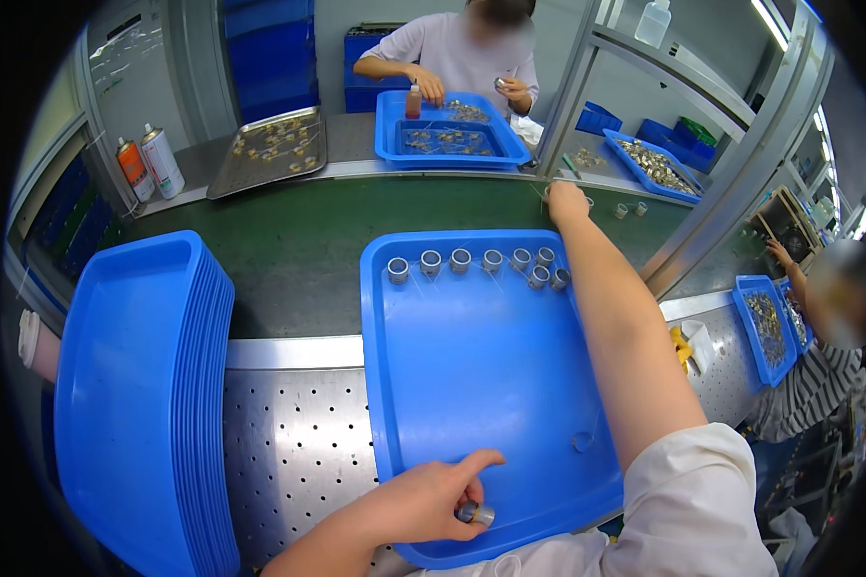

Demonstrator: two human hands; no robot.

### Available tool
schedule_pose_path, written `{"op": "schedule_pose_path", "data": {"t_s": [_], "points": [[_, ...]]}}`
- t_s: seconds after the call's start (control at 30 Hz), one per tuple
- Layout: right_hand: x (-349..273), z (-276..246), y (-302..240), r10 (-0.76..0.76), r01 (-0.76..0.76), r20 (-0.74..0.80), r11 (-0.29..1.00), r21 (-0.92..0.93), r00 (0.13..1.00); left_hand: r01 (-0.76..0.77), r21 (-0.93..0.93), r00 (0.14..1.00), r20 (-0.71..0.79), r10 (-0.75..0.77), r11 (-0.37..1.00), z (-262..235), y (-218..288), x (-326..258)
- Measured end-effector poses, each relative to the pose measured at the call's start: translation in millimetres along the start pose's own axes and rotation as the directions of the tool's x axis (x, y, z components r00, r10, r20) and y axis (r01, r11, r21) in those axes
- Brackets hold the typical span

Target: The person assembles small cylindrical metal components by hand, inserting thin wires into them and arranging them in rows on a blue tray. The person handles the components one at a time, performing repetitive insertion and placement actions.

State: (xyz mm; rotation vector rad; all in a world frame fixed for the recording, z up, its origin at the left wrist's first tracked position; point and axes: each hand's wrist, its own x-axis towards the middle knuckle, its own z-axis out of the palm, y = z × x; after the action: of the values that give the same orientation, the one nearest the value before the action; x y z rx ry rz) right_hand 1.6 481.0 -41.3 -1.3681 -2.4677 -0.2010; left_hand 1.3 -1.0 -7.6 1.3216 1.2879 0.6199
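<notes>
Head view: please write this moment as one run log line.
left hand: holds ring | right hand: reaching on belt | tray: row of rings

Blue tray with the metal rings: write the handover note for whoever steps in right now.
Left hand: holds one small metal ring at the near edge of the blue tray.
Right hand: stretched past the tray's far edge to loose rings on the green belt; grip hidden.
Done: eight rings lined along the tray's far wall.
Left: most of the tray is bare; stacked blue trays wait to the left.
</notes>
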Motion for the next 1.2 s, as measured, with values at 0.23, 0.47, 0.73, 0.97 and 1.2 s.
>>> {"op": "schedule_pose_path", "data": {"t_s": [0.23,0.47,0.73,0.97,1.2], "points": [[-46,-65,-52,-0.352,0.372,-0.122,0.85,0.374,0.928,0.034,0.009,0.999,-0.006,-0.034,0.999,1,1,-2],[-140,-122,-51,-0.675,0.629,0.04,0.707,0.324,0.737,0.027,0.025,1.0,-0.002,-0.027,0.999,-2,4,-3],[-160,-100,-49,-0.696,0.689,0.127,0.718,0.1,0.707,0.001,0.05,1.0,-0.004,-0.001,0.999,-2,6,-1],[-155,-119,-52,-0.64,0.599,0.101,0.756,0.264,0.762,0.006,0.045,1.0,-0.015,-0.005,0.999,-2,4,-3],[-59,-62,-1,-0.089,0.084,-0.12,0.995,-0.045,0.989,-0.004,0.011,1.0,-0.005,0.004,1.0,0,3,1]]}}
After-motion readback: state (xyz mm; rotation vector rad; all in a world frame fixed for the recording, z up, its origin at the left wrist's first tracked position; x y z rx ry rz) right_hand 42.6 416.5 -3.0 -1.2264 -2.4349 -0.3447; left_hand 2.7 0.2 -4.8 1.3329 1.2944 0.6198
